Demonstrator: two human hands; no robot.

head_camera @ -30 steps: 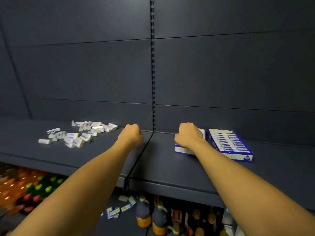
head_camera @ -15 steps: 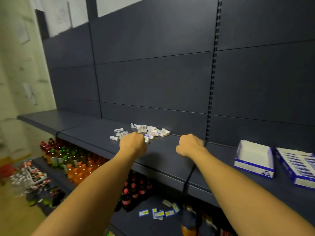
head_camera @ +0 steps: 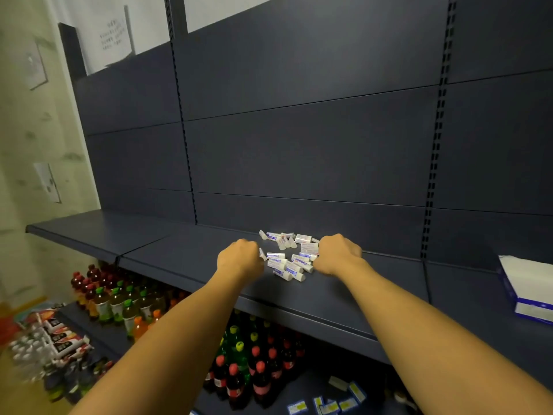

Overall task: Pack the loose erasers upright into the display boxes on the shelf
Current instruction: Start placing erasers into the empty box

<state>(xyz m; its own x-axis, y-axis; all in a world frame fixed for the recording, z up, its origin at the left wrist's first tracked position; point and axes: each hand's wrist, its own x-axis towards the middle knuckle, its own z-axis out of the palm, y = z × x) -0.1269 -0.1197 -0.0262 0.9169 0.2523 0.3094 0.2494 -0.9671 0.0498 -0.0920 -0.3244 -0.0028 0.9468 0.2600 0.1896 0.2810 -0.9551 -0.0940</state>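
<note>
Several loose white erasers with blue-and-red sleeves [head_camera: 288, 260] lie in a heap on the dark shelf [head_camera: 185, 256]. My left hand [head_camera: 241, 259] rests at the heap's left edge, knuckles up and fingers curled under; one eraser pokes out beside its fingertips. My right hand [head_camera: 339, 254] sits at the heap's right edge, curled the same way and touching the nearest erasers. The fingertips of both hands are hidden. A blue-and-white display box [head_camera: 528, 298] stands on the shelf at the far right, partly cut off by the frame.
Below the shelf, a lower shelf holds rows of drink bottles [head_camera: 125, 304] and more bottles [head_camera: 254, 369]. Snack packets [head_camera: 59, 336] lie at the lower left. A few loose erasers [head_camera: 329, 404] lie on the lower shelf. A wall stands at the left.
My view has swung left, away from the display boxes. Both hands have moved from the box area to either side of the eraser heap, still curled.
</note>
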